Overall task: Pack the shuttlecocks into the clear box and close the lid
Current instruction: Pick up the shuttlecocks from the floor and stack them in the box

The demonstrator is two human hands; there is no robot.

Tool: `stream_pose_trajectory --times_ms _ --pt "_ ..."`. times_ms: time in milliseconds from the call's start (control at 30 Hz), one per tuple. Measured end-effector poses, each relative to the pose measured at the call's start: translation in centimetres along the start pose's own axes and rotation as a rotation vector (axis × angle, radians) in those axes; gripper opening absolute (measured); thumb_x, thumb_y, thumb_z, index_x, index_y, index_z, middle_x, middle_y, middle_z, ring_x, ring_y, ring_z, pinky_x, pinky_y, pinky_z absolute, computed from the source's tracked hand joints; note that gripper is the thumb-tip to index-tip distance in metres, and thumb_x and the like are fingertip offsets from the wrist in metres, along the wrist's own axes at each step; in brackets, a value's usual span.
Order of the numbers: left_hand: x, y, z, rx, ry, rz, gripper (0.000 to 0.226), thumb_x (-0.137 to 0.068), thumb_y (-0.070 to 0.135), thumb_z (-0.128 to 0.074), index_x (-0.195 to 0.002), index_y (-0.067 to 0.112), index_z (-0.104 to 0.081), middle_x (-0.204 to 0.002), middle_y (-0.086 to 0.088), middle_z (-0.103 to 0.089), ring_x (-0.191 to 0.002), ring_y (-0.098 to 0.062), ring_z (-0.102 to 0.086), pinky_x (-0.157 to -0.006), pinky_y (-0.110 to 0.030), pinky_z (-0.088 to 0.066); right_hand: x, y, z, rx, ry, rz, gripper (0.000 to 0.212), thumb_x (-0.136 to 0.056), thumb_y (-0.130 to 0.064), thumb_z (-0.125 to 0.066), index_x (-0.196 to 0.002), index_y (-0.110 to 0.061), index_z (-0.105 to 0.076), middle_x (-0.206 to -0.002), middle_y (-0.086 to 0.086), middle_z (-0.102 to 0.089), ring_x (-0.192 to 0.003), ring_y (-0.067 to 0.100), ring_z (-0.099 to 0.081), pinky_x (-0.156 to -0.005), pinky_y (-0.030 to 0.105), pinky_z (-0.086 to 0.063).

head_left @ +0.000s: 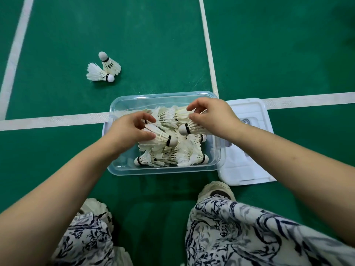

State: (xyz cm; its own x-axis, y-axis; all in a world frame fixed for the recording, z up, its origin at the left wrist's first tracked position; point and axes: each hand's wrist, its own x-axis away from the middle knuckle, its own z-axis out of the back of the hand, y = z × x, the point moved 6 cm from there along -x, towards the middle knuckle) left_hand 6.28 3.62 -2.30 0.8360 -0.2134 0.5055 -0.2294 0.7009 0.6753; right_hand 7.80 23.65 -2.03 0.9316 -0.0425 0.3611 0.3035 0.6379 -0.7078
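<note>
Knees, then both hands over box (pixel 123 169), each pinching a shuttle.
Left hand (pixel 127 132) and right hand (pixel 213 118) half-curled on feathers; risk: heap sits high, crushes under lid (pixel 247 166); two shuttles (pixel 103 68) left on floor.

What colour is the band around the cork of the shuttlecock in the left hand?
Black, around a white cork; the head view shows it on the shuttlecock in the left hand.

Bare forearms, no sleeves in view. White trousers (pixel 249 233) with dark blue leafy print. Cream sneakers (pixel 217 191), mesh toe.
</note>
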Motion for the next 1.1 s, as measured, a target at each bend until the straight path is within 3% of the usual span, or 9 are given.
stream_pose_trajectory --times_ms 200,333,533,733,833,900,1033,1100 --pt "1.3 0.4 -4.1 -0.140 -0.093 -0.008 0.028 -0.072 0.016 -0.074 -0.095 0.029 -0.063 -0.085 0.002 -0.057 -0.077 -0.015 -0.055 -0.067 -0.021 -0.043 0.0 -0.3 -0.3 -0.004 0.004 0.002 0.015 -0.087 -0.019 -0.058 -0.098 -0.024 -0.066 -0.069 -0.015 -0.053 -0.064 0.000 -0.049 -0.060 0.009 -0.036" --pt "2.1 0.3 -6.6 -0.181 -0.056 -0.031 0.032 -0.074 0.017 -0.071 -0.103 0.024 -0.063 -0.090 0.001 -0.058 -0.085 -0.017 -0.055 -0.072 -0.019 -0.038 0.2 -0.5 -0.3 -0.007 0.003 -0.012 0.016 -0.087 -0.018 -0.057 -0.097 -0.025 -0.066 -0.071 -0.014 -0.054 -0.072 0.010 -0.052 -0.064 0.021 -0.040" --pt "1.7 0.8 -7.8 -0.172 -0.035 -0.048 0.035 -0.074 0.016 -0.070 -0.107 0.021 -0.059 -0.087 0.003 -0.057 -0.082 -0.016 -0.053 -0.068 -0.020 -0.036 0.5 -0.6 -0.6 -0.012 -0.019 -0.017 0.017 -0.086 -0.016 -0.056 -0.096 -0.024 -0.067 -0.082 -0.007 -0.059 -0.077 0.013 -0.055 -0.074 0.024 -0.045" --pt "0.9 0.2 -8.9 0.010 -0.206 0.081 0.049 -0.071 0.016 -0.077 -0.113 0.019 -0.050 -0.076 0.006 -0.047 -0.066 -0.013 -0.050 -0.069 -0.030 -0.047 0.3 -0.4 -0.5 -0.022 0.001 -0.027 0.016 -0.086 -0.016 -0.055 -0.090 -0.029 -0.063 -0.085 -0.007 -0.061 -0.077 0.012 -0.055 -0.074 0.024 -0.045" --pt "0.8 -0.1 -8.9 0.069 -0.292 0.104 0.064 -0.071 0.021 -0.077 -0.125 0.025 -0.043 -0.080 0.004 -0.048 -0.074 -0.014 -0.051 -0.080 -0.036 -0.049 0.3 -0.6 -0.7 -0.025 -0.004 -0.022 0.016 -0.086 -0.016 -0.055 -0.090 -0.029 -0.062 -0.084 -0.007 -0.060 -0.076 0.012 -0.055 -0.072 0.023 -0.044" --pt "0.9 0.1 -8.7 0.045 -0.342 0.076 0.071 -0.072 0.026 -0.076 -0.131 0.028 -0.037 -0.082 0.004 -0.051 -0.075 -0.013 -0.052 -0.078 -0.031 -0.046 0.2 -0.6 -0.7 -0.043 0.003 -0.028 0.016 -0.086 -0.015 -0.055 -0.091 -0.028 -0.063 -0.083 -0.008 -0.060 -0.076 0.012 -0.055 -0.072 0.023 -0.044" --pt "0.9 -0.1 -6.4 0.101 -0.262 0.074 0.053 -0.078 0.032 -0.069 -0.124 0.024 -0.044 -0.091 0.002 -0.064 -0.082 -0.013 -0.061 -0.085 -0.033 -0.049 0.2 -0.3 -0.7 -0.243 0.003 -0.105 0.016 -0.085 -0.012 -0.057 -0.084 -0.027 -0.062 -0.073 -0.008 -0.058 -0.072 0.013 -0.056 -0.072 0.026 -0.046" --pt "1.1 -0.2 -5.3 0.213 -0.211 0.082 0.032 -0.080 0.031 -0.067 -0.107 0.027 -0.053 -0.097 -0.002 -0.065 -0.088 -0.016 -0.062 -0.087 -0.036 -0.050 0.3 -0.2 -1.1 -0.381 -0.025 -0.146 0.020 -0.085 -0.007 -0.057 -0.077 -0.026 -0.062 -0.070 -0.006 -0.059 -0.069 0.013 -0.055 -0.070 0.027 -0.046"
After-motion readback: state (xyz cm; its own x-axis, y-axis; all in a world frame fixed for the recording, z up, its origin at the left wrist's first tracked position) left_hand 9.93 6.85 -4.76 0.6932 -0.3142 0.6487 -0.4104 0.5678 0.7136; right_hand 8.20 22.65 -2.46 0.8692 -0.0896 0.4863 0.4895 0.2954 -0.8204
